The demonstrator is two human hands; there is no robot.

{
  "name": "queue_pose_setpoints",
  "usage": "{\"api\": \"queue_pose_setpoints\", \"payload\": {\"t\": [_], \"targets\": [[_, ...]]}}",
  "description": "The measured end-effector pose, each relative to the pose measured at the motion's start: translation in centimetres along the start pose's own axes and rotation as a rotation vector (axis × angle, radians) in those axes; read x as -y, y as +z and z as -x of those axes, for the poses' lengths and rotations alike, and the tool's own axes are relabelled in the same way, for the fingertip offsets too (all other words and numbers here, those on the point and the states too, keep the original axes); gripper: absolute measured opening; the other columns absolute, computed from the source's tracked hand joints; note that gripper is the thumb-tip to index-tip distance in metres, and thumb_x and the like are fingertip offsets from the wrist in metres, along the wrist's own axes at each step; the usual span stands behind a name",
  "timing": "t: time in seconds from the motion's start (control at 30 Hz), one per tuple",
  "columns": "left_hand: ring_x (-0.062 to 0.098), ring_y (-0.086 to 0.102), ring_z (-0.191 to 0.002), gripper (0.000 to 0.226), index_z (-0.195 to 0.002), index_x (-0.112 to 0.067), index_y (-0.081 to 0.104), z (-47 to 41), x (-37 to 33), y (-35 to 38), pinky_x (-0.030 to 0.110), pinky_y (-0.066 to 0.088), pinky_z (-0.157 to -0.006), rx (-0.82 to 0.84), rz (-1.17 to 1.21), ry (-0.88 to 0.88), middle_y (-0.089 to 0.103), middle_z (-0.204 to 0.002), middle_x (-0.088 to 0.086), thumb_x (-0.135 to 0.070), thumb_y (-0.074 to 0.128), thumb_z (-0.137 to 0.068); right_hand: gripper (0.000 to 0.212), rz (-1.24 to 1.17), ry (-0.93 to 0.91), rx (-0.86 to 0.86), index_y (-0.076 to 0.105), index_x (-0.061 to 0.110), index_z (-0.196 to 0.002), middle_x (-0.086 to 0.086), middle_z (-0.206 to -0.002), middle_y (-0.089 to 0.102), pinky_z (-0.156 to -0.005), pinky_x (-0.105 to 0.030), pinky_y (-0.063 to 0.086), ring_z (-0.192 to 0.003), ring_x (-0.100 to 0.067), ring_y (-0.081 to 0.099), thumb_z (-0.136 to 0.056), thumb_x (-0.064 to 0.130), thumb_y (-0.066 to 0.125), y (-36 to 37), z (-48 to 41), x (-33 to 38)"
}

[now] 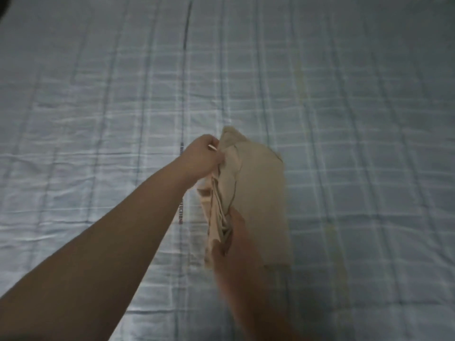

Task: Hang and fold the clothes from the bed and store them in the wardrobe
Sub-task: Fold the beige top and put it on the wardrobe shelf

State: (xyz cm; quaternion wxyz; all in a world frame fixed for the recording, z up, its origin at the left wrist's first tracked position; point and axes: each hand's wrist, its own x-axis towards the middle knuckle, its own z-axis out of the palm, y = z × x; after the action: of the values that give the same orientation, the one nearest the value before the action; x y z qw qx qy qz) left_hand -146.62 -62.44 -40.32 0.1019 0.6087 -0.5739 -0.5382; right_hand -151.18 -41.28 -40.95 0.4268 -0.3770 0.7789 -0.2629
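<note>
A beige garment (pixel 261 193) is held up in a folded bundle over the bed (pixel 98 107). My left hand (pixel 203 156) grips its far upper edge with curled fingers. My right hand (pixel 234 244), blurred by motion, grips the near lower edge of the bundle, where several layered folds show. The garment's right side hangs flat and hides part of my right hand.
The bed is covered by a pale blue checked sheet with faint wrinkles. A dark stripe with printed letters (pixel 181 207) runs down the sheet just left of the garment. A dark shape (pixel 3 6) fills the top left corner.
</note>
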Motion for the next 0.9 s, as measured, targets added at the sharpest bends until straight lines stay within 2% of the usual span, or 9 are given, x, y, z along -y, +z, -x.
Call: {"api": "queue_pose_setpoints", "payload": {"t": [0.13, 0.3, 0.43, 0.5, 0.57, 0.67, 0.73, 0.8, 0.9], "targets": [[0.007, 0.058, -0.057, 0.013, -0.104, -0.011, 0.061, -1.3, 5.4, -1.1, 0.011, 0.043, -0.044, -0.103, -0.164, 0.018, 0.062, -0.071, -0.005, -0.011, 0.062, -0.091, 0.069, 0.146, 0.007, 0.016, 0.025, 0.030, -0.153, 0.005, -0.139, 0.054, -0.105, -0.033, 0.042, -0.123, -0.019, 0.055, -0.093, 0.029, 0.058, 4.2, -0.9, -0.5], [0.010, 0.058, -0.058, 0.017, -0.108, -0.010, 0.066, -2.7, 10.0, -0.1, 0.014, 0.043, -0.045, -0.102, -0.023, -0.050, 0.063, -0.075, -0.001, -0.008, 0.058, -0.092, 0.060, 0.281, 0.023, 0.031, 0.026, 0.032, -0.150, 0.005, -0.131, 0.061, -0.100, -0.038, 0.048, -0.116, -0.021, 0.062, -0.095, 0.041, 0.049, 6.4, -1.9, -1.9], [0.023, 0.065, -0.091, 0.036, -0.126, -0.012, 0.056, -2.8, 11.4, 0.8, 0.029, 0.049, -0.076, -0.142, 0.034, -0.076, 0.063, -0.099, 0.002, -0.018, 0.063, -0.091, 0.046, 0.235, -0.044, 0.048, 0.032, 0.037, -0.142, 0.005, -0.105, 0.068, -0.080, -0.037, 0.055, -0.090, -0.016, 0.067, -0.096, 0.044, 0.037, 6.2, -1.7, -1.8], [0.024, 0.061, -0.105, 0.046, -0.135, -0.012, 0.049, -2.3, 11.5, 0.9, 0.033, 0.049, -0.088, -0.172, 0.011, -0.072, 0.062, -0.116, 0.007, -0.018, 0.062, -0.091, 0.031, 0.090, -0.040, 0.009, 0.049, 0.023, -0.128, 0.001, -0.089, 0.062, -0.072, -0.027, 0.049, -0.077, -0.012, 0.057, -0.099, 0.031, 0.040, 5.1, -1.6, -0.9], [0.025, 0.054, -0.121, 0.049, -0.140, -0.010, 0.046, -1.0, 11.1, 0.9, 0.037, 0.045, -0.103, -0.230, -0.096, 0.045, 0.056, -0.133, 0.011, -0.013, 0.057, -0.093, 0.030, 0.022, -0.085, -0.134, 0.058, 0.016, -0.118, 0.003, -0.094, 0.063, -0.081, -0.024, 0.044, -0.083, -0.009, 0.055, -0.096, 0.026, 0.039, 3.3, -2.0, -0.9], [0.033, 0.050, -0.123, 0.046, -0.131, -0.003, 0.054, 2.2, 10.2, 1.9, 0.047, 0.038, -0.111, -0.271, -0.321, 0.448, 0.056, -0.130, 0.016, -0.013, 0.041, -0.088, 0.040, 0.267, -0.191, -0.301, 0.062, 0.018, -0.120, 0.000, -0.119, 0.062, -0.094, -0.026, 0.041, -0.108, -0.019, 0.054, -0.086, 0.021, 0.042, 0.2, -3.9, -3.5], [0.037, 0.039, -0.138, 0.056, -0.138, 0.002, 0.050, 4.4, 10.7, 4.0, 0.050, 0.028, -0.118, -0.220, -0.528, 0.585, 0.049, -0.144, 0.021, -0.017, 0.035, -0.088, 0.044, 0.439, -0.296, -0.307, 0.060, 0.012, -0.126, -0.008, -0.131, 0.056, -0.104, -0.040, 0.043, -0.123, -0.026, 0.048, -0.086, 0.018, 0.043, -1.4, -5.1, -5.5], [0.037, 0.020, -0.151, 0.060, -0.148, 0.002, 0.040, 6.6, 12.0, 6.6, 0.051, 0.017, -0.122, -0.129, -0.748, 0.631, 0.034, -0.157, 0.022, -0.026, 0.032, -0.095, 0.051, 0.629, -0.407, -0.260, 0.052, 0.005, -0.138, -0.017, -0.146, 0.047, -0.114, -0.047, 0.034, -0.137, -0.034, 0.039, -0.091, 0.022, 0.042, -2.1, -6.3, -7.4], [0.036, 0.020, -0.151, 0.062, -0.150, 0.002, 0.037, 8.3, 15.1, 9.5, 0.052, 0.018, -0.123, -0.080, -0.888, 0.644, 0.033, -0.158, 0.023, -0.036, 0.041, -0.101, 0.058, 0.798, -0.518, -0.143, 0.041, -0.001, -0.146, -0.021, -0.153, 0.038, -0.117, -0.051, 0.028, -0.145, -0.035, 0.029, -0.095, 0.027, 0.041, -1.8, -7.4, -10.3]]}}
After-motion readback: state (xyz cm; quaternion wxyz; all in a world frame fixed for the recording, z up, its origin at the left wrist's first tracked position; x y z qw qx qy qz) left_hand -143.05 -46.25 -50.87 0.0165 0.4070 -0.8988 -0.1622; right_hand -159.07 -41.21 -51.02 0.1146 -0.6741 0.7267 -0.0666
